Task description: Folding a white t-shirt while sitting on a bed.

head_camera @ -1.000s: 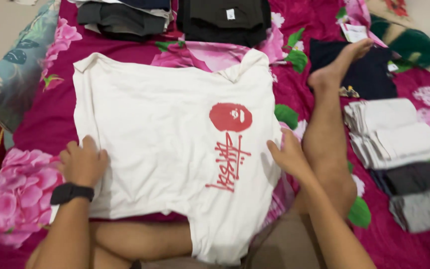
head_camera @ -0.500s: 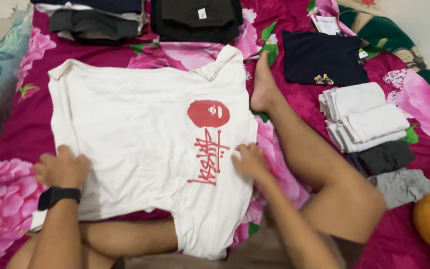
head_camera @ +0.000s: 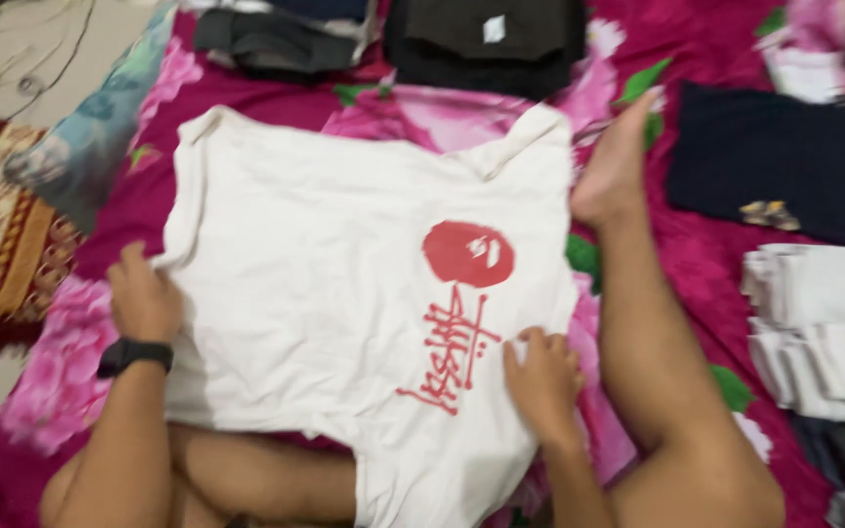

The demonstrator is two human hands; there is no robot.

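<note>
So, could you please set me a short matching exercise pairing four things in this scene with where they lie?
Things:
1. left hand
2. right hand
3. dark navy folded garment
4. stack of white folded cloths

Places:
a. on the white printed T-shirt beside its red print
b. far right of the floral magenta bedsheet, beyond the foot
c. at the shirt's left edge
d. right side, nearer than the navy garment

Pairs: 1-c, 2-a, 3-b, 4-d
</note>
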